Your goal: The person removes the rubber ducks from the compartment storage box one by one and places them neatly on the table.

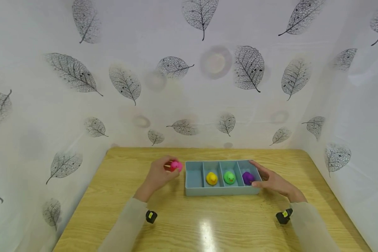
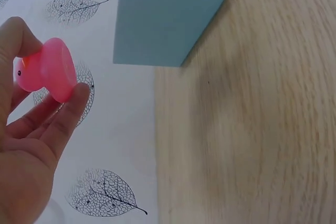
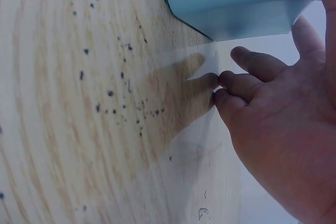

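Pink duck (image 1: 176,166) aloft, 3 ducks (image 1: 229,177) in tray (image 1: 222,191)

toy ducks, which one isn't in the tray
The pink duck: the left hand holds it beside the tray, while the yellow duck, green duck and purple duck each sit in their own compartment.

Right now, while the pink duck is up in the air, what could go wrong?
The pink duck is pinched in the left hand, so it might slip and drop onto the table.

It hangs beside the box, not over the empty compartment, so it could bump the wall.

The right hand is close to the purple duck and might nudge it.
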`<state>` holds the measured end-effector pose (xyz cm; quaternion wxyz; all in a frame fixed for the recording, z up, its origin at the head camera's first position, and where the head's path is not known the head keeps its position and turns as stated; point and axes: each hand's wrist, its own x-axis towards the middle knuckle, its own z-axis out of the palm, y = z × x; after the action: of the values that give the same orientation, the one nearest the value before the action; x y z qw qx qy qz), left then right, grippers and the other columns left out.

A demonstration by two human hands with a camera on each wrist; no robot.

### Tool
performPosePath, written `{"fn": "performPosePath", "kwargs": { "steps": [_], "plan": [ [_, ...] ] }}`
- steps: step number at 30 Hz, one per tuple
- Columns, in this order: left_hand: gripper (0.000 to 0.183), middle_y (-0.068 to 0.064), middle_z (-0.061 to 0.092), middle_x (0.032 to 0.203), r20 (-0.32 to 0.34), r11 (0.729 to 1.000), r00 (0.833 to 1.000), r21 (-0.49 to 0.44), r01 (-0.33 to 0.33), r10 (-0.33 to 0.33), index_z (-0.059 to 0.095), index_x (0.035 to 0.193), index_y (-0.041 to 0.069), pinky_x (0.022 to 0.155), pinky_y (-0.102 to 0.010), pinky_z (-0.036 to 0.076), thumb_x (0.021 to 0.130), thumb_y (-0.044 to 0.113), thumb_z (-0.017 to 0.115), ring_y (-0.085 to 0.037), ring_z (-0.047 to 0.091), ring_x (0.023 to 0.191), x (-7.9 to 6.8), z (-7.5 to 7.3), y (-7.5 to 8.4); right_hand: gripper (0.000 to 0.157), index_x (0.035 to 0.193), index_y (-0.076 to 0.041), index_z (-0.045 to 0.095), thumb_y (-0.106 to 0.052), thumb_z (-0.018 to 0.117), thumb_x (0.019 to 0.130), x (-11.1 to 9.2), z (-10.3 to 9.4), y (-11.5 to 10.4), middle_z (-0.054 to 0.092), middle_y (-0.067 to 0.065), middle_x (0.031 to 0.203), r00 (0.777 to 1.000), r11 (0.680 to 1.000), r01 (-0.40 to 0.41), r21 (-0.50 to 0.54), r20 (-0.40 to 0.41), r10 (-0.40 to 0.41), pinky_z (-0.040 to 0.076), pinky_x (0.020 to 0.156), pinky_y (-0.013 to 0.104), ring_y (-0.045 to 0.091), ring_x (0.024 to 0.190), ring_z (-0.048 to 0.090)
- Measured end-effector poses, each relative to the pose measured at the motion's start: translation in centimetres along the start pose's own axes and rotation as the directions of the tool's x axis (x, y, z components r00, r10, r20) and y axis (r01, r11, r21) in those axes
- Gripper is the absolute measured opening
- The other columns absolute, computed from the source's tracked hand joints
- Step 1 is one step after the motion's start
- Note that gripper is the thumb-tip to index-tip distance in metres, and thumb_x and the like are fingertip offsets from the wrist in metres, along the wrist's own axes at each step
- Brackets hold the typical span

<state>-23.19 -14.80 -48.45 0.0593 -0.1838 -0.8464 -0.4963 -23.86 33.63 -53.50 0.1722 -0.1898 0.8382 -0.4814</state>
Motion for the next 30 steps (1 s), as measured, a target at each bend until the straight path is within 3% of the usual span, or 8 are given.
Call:
{"fn": "performPosePath", "kwargs": {
  "steps": [7,15,25,30],
  "plan": [
    [0.034,-0.012,0.075,0.113,-0.025,1.000,0.999,-0.002,0.020,-0.020,0.074,0.118,0.004,0.081,-0.029,0.064,0.086,0.008,0.085,-0.028,0.073,0.101,-0.7,-0.6,-0.8,0.094,0.171,-0.022,0.014,-0.019,0.074,0.099,0.1,0.0,0.0,0.005,0.027,0.175,1.000,1.000,-0.003,0.001,0.004,0.003,0.027,0.118,0.075,0.059,0.155,0.017],
    [0.035,-0.014,0.074,0.115,-0.027,0.998,0.998,0.026,0.049,-0.049,0.073,0.117,0.003,0.084,-0.037,0.065,0.084,0.003,0.085,-0.030,0.072,0.104,-1.7,-1.7,-1.5,0.094,0.171,-0.025,0.015,-0.021,0.075,0.099,0.0,0.0,0.0,0.005,0.027,0.175,1.000,1.000,-0.011,-0.025,-0.006,0.011,0.026,0.118,0.077,0.058,0.156,0.015],
    [0.034,-0.012,0.075,0.114,-0.017,0.993,0.998,0.104,0.054,-0.052,0.073,0.117,0.004,0.085,-0.036,0.065,0.086,0.005,0.085,-0.027,0.073,0.100,-3.1,-2.7,-3.2,0.093,0.171,-0.025,0.016,-0.022,0.074,0.099,0.1,0.0,0.0,0.004,0.026,0.176,1.000,1.000,-0.011,-0.028,-0.005,0.011,0.025,0.118,0.078,0.059,0.156,0.013],
    [0.033,-0.011,0.076,0.113,-0.020,0.990,0.999,0.135,0.040,-0.038,0.073,0.117,0.005,0.087,-0.043,0.064,0.086,0.006,0.085,-0.025,0.073,0.097,-3.5,-2.9,-4.0,0.093,0.171,-0.028,0.016,-0.022,0.074,0.099,0.0,0.0,-0.2,0.005,0.027,0.175,1.000,0.999,-0.015,-0.029,-0.009,0.014,0.025,0.117,0.079,0.059,0.156,0.014]
  ]
}}
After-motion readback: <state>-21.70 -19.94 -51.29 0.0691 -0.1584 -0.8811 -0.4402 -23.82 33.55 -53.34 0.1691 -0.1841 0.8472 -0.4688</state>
